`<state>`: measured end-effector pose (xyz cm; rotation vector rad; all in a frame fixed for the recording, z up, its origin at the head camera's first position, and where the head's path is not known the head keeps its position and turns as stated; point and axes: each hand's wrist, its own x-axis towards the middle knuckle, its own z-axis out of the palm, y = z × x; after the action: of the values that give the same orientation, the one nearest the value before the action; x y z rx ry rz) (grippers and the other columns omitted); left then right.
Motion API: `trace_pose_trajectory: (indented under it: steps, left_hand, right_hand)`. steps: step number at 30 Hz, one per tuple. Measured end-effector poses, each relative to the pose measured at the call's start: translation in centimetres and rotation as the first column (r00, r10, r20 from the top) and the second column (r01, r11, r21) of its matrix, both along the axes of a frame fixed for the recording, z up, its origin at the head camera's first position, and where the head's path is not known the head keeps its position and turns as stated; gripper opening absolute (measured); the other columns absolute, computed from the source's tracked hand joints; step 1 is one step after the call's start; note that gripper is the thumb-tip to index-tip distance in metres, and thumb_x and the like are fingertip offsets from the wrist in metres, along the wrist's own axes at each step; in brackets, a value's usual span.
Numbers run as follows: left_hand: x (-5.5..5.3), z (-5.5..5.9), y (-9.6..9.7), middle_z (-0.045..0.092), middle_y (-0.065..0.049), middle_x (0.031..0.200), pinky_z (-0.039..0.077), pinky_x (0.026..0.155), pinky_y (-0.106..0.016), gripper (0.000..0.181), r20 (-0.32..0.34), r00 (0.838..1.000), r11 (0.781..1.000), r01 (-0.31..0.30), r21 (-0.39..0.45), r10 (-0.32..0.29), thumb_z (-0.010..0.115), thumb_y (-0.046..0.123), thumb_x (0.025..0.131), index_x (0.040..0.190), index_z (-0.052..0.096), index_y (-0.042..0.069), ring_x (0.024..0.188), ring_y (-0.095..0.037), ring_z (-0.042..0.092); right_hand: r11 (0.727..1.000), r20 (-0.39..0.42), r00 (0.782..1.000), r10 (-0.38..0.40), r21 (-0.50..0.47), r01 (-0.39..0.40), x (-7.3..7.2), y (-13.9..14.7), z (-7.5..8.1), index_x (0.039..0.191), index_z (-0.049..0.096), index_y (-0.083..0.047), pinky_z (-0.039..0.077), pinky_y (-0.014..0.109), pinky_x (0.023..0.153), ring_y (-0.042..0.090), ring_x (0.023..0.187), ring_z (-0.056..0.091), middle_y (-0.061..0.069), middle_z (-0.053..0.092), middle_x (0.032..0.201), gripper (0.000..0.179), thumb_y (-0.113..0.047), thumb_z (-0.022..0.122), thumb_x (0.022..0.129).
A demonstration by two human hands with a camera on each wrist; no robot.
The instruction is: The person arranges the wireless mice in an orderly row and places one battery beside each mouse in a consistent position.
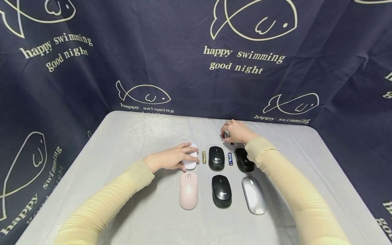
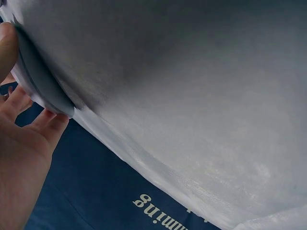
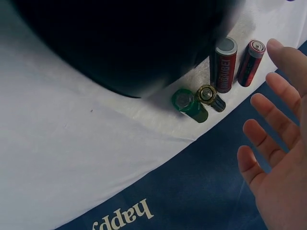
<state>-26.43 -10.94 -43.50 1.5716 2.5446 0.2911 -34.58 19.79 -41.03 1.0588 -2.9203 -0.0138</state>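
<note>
My left hand (image 1: 174,157) lies over a white computer mouse (image 1: 190,164) and grips it; in the left wrist view the thumb and fingers are on opposite sides of the mouse (image 2: 43,76). At the back of the table, my right hand (image 1: 237,131) is beside a red battery (image 1: 223,136), its fingers spread and loosely bent in the right wrist view. That view shows a red battery with a silver end (image 3: 225,67) and a red-and-black battery (image 3: 251,63) near the thumb. A green battery (image 3: 191,106) and a gold-and-black battery (image 3: 211,97) stand close by.
Black mice (image 1: 216,158) (image 1: 222,191) (image 1: 244,160), a pink mouse (image 1: 188,190) and a silver mouse (image 1: 254,195) sit on the white-covered table (image 1: 147,211). A gold battery (image 1: 204,157) and a blue battery (image 1: 230,159) lie between mice. A dark blue curtain (image 1: 190,68) borders the table.
</note>
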Motion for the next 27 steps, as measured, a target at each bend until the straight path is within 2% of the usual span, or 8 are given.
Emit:
trace_pose_trajectory:
  steps: [10,18,27]
  left_hand:
    - [-0.05,-0.03,-0.11,0.036,-0.011,0.149,0.022,0.115,-0.048,0.06,0.002,1.0,1.0,-0.005,0.002,0.005,0.073,0.03,0.075,0.132,0.056,0.022,0.137,-0.045,0.025]
    - [0.03,0.0,0.0,0.036,-0.011,0.149,0.021,0.115,-0.048,0.06,0.004,1.0,1.0,-0.004,-0.006,0.004,0.073,0.03,0.076,0.132,0.056,0.022,0.138,-0.045,0.025]
    - [0.11,0.02,0.03,0.035,-0.01,0.15,0.022,0.115,-0.048,0.06,0.008,1.0,1.0,-0.014,-0.009,0.014,0.073,0.03,0.075,0.132,0.056,0.023,0.138,-0.045,0.025]
  right_hand:
    - [0.998,0.057,0.998,-0.033,0.054,0.03,-0.42,-0.52,-0.15,0.102,0.07,-0.015,0.044,0.053,0.09,0.033,0.104,0.054,0.006,0.065,0.105,0.034,-0.03,0.078,0.073]
    - [0.997,0.09,0.995,-0.044,0.063,0.038,-0.51,-0.48,-0.5,0.1,0.07,-0.016,0.046,0.052,0.085,0.032,0.101,0.054,0.006,0.065,0.103,0.029,-0.027,0.078,0.074]
    - [0.997,0.112,0.992,-0.056,0.067,0.049,-0.65,-0.71,-0.46,0.098,0.07,-0.016,0.045,0.051,0.085,0.032,0.099,0.054,0.005,0.066,0.101,0.026,-0.025,0.078,0.075]
